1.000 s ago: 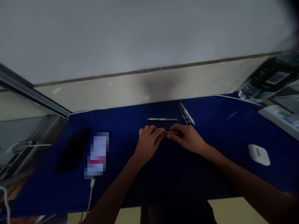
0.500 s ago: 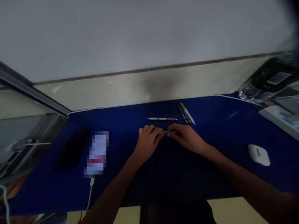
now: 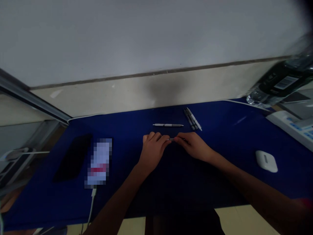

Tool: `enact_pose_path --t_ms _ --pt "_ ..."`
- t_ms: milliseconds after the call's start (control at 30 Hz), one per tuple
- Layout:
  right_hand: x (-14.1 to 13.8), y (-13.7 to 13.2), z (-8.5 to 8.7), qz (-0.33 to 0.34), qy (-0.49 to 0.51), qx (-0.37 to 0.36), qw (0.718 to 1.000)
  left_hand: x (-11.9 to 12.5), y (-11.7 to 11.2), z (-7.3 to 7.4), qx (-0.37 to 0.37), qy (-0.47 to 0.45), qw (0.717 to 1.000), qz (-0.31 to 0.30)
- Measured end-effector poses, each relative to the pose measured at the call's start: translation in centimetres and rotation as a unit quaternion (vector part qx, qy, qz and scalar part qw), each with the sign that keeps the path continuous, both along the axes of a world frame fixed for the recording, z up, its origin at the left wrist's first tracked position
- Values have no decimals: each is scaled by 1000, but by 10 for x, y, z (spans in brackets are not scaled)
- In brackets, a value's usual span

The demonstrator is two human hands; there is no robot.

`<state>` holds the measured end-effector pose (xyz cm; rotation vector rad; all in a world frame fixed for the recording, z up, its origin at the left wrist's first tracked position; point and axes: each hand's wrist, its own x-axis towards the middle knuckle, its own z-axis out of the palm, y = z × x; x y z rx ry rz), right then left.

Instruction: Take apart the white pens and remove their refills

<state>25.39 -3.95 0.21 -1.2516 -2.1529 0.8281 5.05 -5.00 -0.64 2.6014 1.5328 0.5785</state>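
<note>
A small grey pen part [image 3: 171, 139] is gripped between the closed fingertips of the left hand [image 3: 153, 151] and the right hand [image 3: 193, 147], so that it is steadied from both ends above the blue table cover [image 3: 220, 133]. Just beyond, a white pen [image 3: 168, 125] is laid flat, and a group of pens [image 3: 192, 119] is set side by side, clear of the hands. Well to the sides lie a black phone [image 3: 72, 158] and a white earbud case [image 3: 266, 161].
</note>
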Motion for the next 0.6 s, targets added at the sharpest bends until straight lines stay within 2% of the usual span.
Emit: enact_pose_path --t_ms 167,300,367,467,533,600 --pt "1 2 4 -6 8 -6 1000 -1 1 -2 0 -35 999 4" --pt "7 7 7 -38 23 22 999 -7 8 0 19 -120 989 82" --pt "11 9 8 -36 8 50 998 -11 12 2 -26 -198 974 106" --pt "14 9 7 11 -61 119 991 -15 16 5 -124 -310 935 119" --pt "12 7 6 43 -106 156 981 -15 16 5 -155 -348 917 121" --pt "8 3 3 61 -137 180 972 -13 14 5 -171 -359 912 105"
